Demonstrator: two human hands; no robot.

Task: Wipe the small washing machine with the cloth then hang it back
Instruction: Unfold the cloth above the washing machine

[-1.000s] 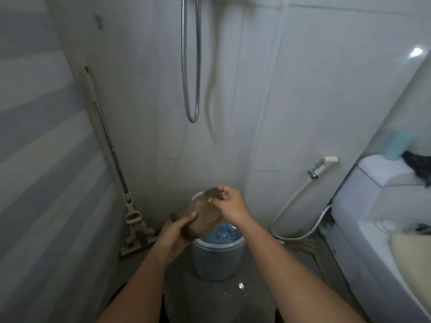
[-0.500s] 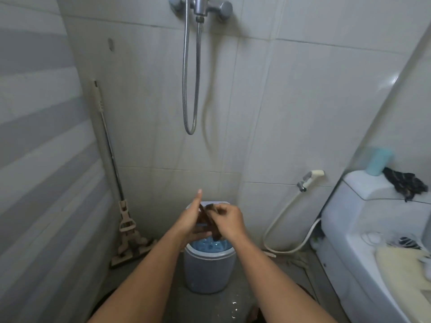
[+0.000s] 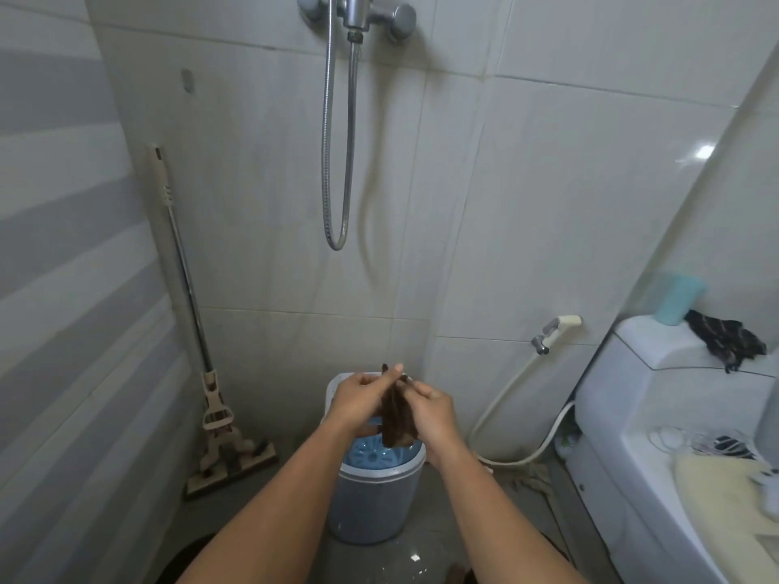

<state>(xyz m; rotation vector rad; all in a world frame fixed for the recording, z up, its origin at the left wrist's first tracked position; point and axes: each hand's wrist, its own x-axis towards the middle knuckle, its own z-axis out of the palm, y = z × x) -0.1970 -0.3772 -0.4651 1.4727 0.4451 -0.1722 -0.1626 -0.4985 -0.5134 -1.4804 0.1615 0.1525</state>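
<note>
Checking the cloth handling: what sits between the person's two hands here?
In the head view, the folded brown cloth is pressed between the left hand and the right hand, held above the small washing machine.

The brown cloth (image 3: 395, 419) is hanging folded into a narrow vertical strip — directly above the small washing machine (image 3: 375, 495), a grey round tub with blue interior, standing upright near the far wall.

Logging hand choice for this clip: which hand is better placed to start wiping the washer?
Right, marginally. The right hand wraps the folded brown cloth directly above the small grey-and-blue washing machine; the left hand only pinches its top edge.
</note>
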